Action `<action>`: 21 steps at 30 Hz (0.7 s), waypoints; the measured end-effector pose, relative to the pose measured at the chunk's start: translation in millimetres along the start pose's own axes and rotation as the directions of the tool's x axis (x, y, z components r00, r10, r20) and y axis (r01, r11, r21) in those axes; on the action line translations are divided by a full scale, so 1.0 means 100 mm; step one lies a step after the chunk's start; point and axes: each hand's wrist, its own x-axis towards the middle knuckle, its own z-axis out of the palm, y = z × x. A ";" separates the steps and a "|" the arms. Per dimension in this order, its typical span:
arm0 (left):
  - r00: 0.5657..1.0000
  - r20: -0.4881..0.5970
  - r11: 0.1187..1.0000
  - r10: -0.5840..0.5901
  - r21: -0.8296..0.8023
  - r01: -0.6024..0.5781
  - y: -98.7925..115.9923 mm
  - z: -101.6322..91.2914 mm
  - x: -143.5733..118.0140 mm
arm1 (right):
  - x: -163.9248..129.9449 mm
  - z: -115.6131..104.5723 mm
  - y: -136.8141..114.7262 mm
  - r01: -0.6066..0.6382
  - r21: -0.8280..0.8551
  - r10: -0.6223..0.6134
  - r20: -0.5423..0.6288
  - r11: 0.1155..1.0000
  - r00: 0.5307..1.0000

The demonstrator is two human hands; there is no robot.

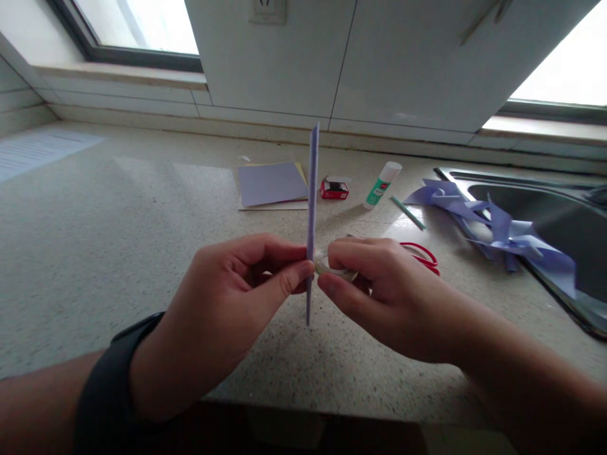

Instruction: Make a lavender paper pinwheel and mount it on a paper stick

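Head view: a lilac paper piece (312,208) is held upright and edge-on above the speckled bench (118,240). It is pinched at about mid-height by the left hand (227,309), thumb and forefinger closed on its left face. The right hand (379,291) is closed against the right face of the paper, its fingers (332,287) clenched around a small pale object (332,270) that is touching the paper; what the object is cannot be told. A dark band (111,373) is worn on the left wrist.

Containers: a steel sink (540,208) is set into the bench at right. Folded lilac paper shapes (497,230) are draped over its near rim and partly hang into the basin; nothing more of the basin's contents can be made out. A small red box (334,188) is lying on the bench behind the held paper, open side toward the camera, interior dark and contents not discernible.

Labels: a white glue stick (382,184) with a green label is lying just right of the red box; the print is too small to be read. Faint lines of text are seen on a sheet (33,151) at far left, illegible.

Also noted: a stack of lilac and yellow sheets (272,184) left of the box, a thin green stick (408,213), and red scissor handles (422,256) partly hidden behind the right hand.
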 end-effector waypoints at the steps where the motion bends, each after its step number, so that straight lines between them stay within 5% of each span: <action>1: 1.000 -0.001 1.000 0.003 0.014 -0.003 0.00 0.00 0.00 | 0.00 0.00 0.00 -0.001 -0.003 0.001 0.003 1.000 1.000; 21: 0.999 0.036 1.000 -0.012 0.017 0.011 -0.02 -0.02 0.01 | 0.02 0.00 0.03 -0.029 0.013 0.028 0.054 1.000 0.998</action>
